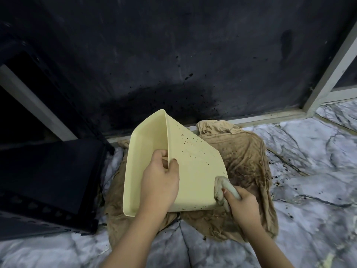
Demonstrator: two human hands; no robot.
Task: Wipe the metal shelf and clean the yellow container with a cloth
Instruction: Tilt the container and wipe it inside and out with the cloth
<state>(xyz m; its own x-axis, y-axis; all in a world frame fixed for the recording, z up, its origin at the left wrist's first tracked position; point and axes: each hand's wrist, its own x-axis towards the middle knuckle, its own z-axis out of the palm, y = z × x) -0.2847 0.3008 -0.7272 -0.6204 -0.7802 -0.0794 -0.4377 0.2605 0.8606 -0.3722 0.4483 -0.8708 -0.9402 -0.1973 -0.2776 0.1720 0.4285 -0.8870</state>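
Observation:
The pale yellow container (195, 167) is tipped on its side over a brown cloth spread on the floor, its outer wall speckled with dark spots. My left hand (160, 182) grips its rim, fingers inside and thumb on the outer wall. My right hand (241, 204) is closed around a bunched grey cloth (222, 187), which presses against the container's lower right corner. The black metal shelf (50, 171) stands at the left, touching neither hand.
A large stained brown cloth (249, 157) lies under the container on the marble-patterned floor (309, 171). Behind it rises a dark spattered wall panel (173, 55), with a pale metal frame (328, 80) at the right. Dark drops dot the floor at the right.

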